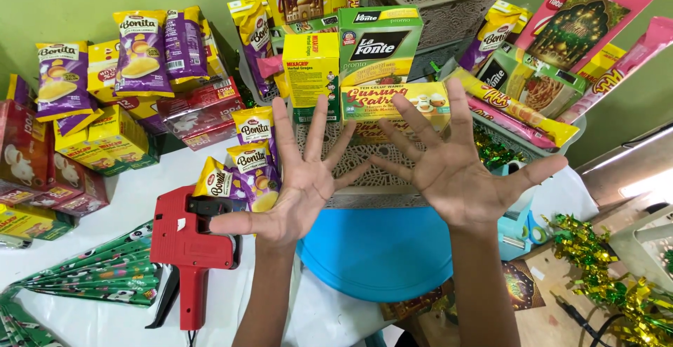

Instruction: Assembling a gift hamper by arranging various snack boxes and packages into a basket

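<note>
We have both palms up to the camera — our left hand and our right hand, every finger fanned wide, nothing held in either. The fingertips hover in front of a beige woven plastic basket that sits on a round blue plastic stool, and we can't tell whether they touch the weave. Standing in the basket just past our fingers are a yellow tea box with a cup picture, a tall green pasta box behind it and a yellow-and-green herbal drink box to its left. Just beside our left thumb lies a red plastic price-label gun on the white table, handle toward us. By that wrist — small yellow-and-purple snack packets, leaning on the basket. Green patterned wrapping paper, folded into a fan, lies farther left, and gold-green tinsel trails at the far right.
</note>
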